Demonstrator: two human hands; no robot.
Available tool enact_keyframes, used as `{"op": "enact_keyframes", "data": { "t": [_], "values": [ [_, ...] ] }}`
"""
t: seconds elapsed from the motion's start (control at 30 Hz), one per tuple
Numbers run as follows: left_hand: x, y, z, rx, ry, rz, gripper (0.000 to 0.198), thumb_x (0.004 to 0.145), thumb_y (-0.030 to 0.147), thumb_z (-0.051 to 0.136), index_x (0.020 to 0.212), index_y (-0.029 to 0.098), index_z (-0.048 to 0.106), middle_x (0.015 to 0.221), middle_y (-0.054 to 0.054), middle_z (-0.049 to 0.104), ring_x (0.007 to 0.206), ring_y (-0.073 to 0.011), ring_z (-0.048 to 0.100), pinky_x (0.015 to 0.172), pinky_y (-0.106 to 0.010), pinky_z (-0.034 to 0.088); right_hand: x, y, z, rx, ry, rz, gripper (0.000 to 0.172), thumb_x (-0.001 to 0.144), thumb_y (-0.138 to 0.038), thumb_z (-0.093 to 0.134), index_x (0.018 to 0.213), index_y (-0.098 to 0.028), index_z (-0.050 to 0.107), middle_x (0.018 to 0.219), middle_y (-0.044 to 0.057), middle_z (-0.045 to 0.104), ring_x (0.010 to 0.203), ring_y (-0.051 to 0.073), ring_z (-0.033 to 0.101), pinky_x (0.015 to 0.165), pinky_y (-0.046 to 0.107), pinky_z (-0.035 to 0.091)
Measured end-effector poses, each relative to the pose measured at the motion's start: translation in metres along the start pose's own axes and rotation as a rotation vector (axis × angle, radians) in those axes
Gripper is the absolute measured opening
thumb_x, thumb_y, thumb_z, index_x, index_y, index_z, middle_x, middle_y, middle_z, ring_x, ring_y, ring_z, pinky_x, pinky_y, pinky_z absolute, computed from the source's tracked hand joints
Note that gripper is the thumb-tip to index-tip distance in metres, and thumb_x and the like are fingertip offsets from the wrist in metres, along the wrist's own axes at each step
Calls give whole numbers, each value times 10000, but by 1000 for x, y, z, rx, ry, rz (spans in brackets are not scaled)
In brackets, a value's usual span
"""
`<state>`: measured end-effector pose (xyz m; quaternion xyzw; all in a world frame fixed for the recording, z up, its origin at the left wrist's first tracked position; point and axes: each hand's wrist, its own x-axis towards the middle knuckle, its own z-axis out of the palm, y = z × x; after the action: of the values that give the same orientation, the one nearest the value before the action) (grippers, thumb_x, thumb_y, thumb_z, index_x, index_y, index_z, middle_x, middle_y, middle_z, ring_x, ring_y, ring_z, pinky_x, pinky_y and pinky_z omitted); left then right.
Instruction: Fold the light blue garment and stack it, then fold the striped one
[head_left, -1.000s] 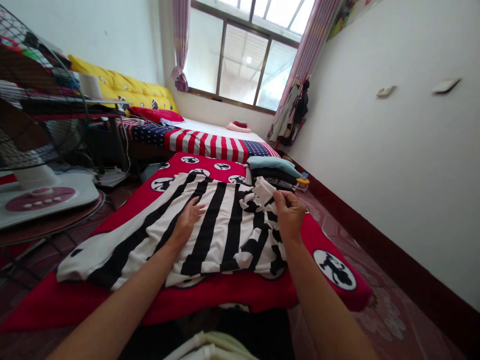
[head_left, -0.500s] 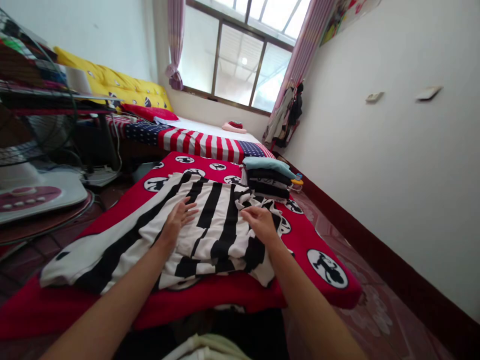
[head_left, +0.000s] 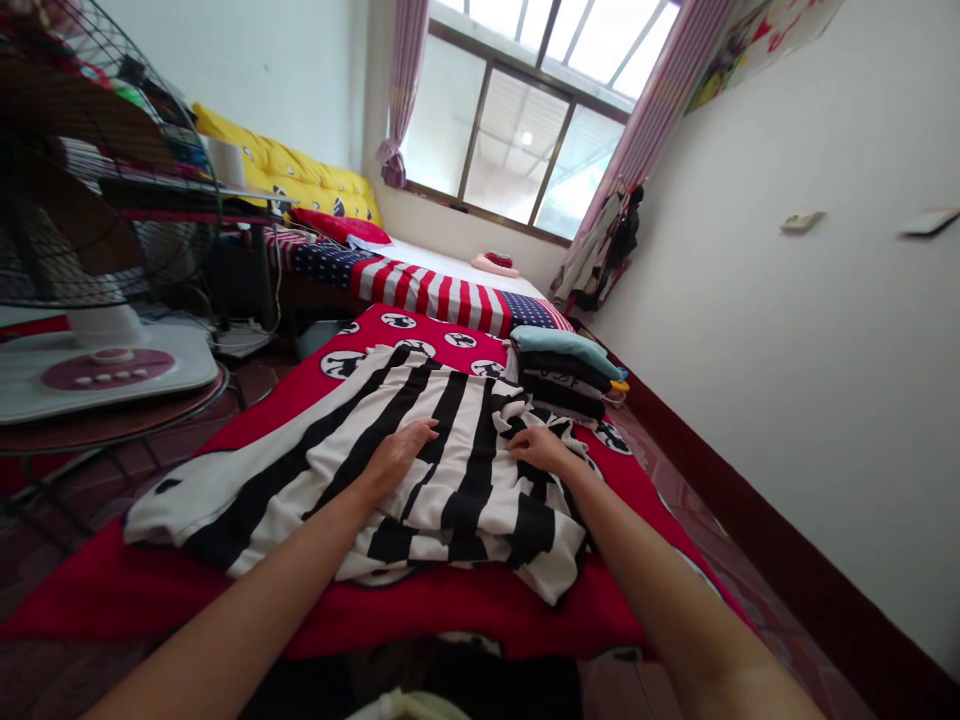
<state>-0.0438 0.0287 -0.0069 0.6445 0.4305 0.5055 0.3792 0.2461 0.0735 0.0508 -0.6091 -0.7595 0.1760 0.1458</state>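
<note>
- Black-and-white striped garment (head_left: 420,460) lies spread across the red blanket (head_left: 112,590), which is printed with round black-and-white cartoon patches and covers a low surface in front of the person
- left hand (head_left: 397,458) rests flat on the middle of the striped cloth, palm down, fingers stretched out and together, holding nothing
- right hand (head_left: 541,450) lies on the rumpled right part of the same cloth, fingers low on the fabric; whether they pinch a fold or only press on it cannot be told
- what kind of garment it is stays unclear: its right side is bunched and folded over itself, its left end runs out into a plain white flap with a small dark mark
- stack of folded clothes (head_left: 564,372) sits just beyond the garment on the blanket, a light blue piece on top of dark ones; a small yellow thing at its right edge is too small to make out
- stars-and-stripes bedding (head_left: 435,285) covers a bed farther back, under the window
- electric fan (head_left: 97,250) stands at the left, its cage cut off by the picture's edge
- both forearms enter from the bottom edge, elbows out of view
</note>
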Motion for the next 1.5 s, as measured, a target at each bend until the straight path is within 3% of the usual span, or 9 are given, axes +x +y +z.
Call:
{"op": "enact_keyframes", "data": {
  "t": [0.13, 0.2, 0.33, 0.47, 0.63, 0.87, 1.07, 1.23, 1.5],
  "values": [
    [1, -3, -1, 16, -1, 8, 578, 900, 612, 371, 1180, 187, 644, 1077, -89, 716, 1088, -281, 622, 983, -421, 438, 45, -18, -18, -57, -81, 36, 85, 606, -140, 716, 679, -170, 745, 663, 31, 709, 665, 211, 671, 698, 314, 536],
    [2, -5, -1, 14, -6, 4, 574, 910, 602, 359, 1199, 187, 630, 1091, -91, 710, 1093, -278, 620, 974, -418, 446, 65, -22, -29, -70, -2, 20, 273, 659, -161, 694, 927, -161, 747, 945, 69, 732, 888, 245, 673, 831, 340, 518],
    [1, -5, 0, 16, -15, 10, 557, 924, 580, 354, 1221, 188, 616, 1168, -94, 683, 1135, -270, 602, 1000, -413, 442, 88, -24, -34, -93, 324, -52, 637, 772, -173, 580, 1394, -136, 451, 1437, 104, 458, 1303, 223, 441, 1072, 315, 359],
    [1, -2, 2, 35, -22, 7, 563, 922, 584, 353, 1215, 185, 621, 1218, -99, 661, 1179, -272, 578, 1024, -412, 434, 83, -32, -5, -123, 417, -61, 440, 853, -174, 451, 1258, -52, 575, 1248, 178, 606, 1180, 242, 553, 1045, 357, 386],
    [0, 3, 2, 124, -44, 24, 565, 932, 581, 324, 1195, 188, 635, 1251, -85, 641, 1195, -266, 561, 1051, -401, 407, 52, -34, 32, -210, 134, -209, 435, 853, -370, 571, 1278, -276, 579, 1322, 24, 583, 1223, 196, 519, 1043, 303, 374],
    [-1, 5, 2, 186, -46, 41, 545, 946, 556, 297, 1159, 199, 650, 1228, -68, 645, 1180, -247, 559, 1056, -384, 394, 45, -23, 34, -423, 108, 246, 478, 947, -391, 356, 1204, -87, 621, 1203, 253, 610, 1201, 392, 509, 1016, 611, 271],
    [0, 3, 3, 258, -55, 96, 469, 948, 493, 330, 1055, 225, 700, 1205, -56, 654, 1148, -229, 579, 1022, -354, 427, 44, -58, 68, -370, 24, -245, 599, 921, -537, 387, 1457, -272, 351, 1510, 94, 356, 1373, 274, 334, 1089, 454, 259],
    [-2, -1, 2, 432, -120, 139, 295, 873, 352, 532, 1068, 209, 701, 1263, -74, 615, 1192, -230, 549, 1054, -344, 402, 59, -51, 67, -414, 100, 148, 589, 947, -534, 267, 1482, -291, 311, 1321, 143, 569, 1204, 343, 523, 1011, 544, 297],
    [49, -11, -14, 784, -140, 186, 420, 830, 344, 609, 1235, 234, 600, 1308, -70, 581, 1227, -258, 505, 1062, -410, 373, 60, -52, 76, -477, 163, 115, 566, 950, -496, 273, 1474, -290, 328, 1241, 123, 627, 1114, 321, 577, 957, 473, 341]
  ]
}}
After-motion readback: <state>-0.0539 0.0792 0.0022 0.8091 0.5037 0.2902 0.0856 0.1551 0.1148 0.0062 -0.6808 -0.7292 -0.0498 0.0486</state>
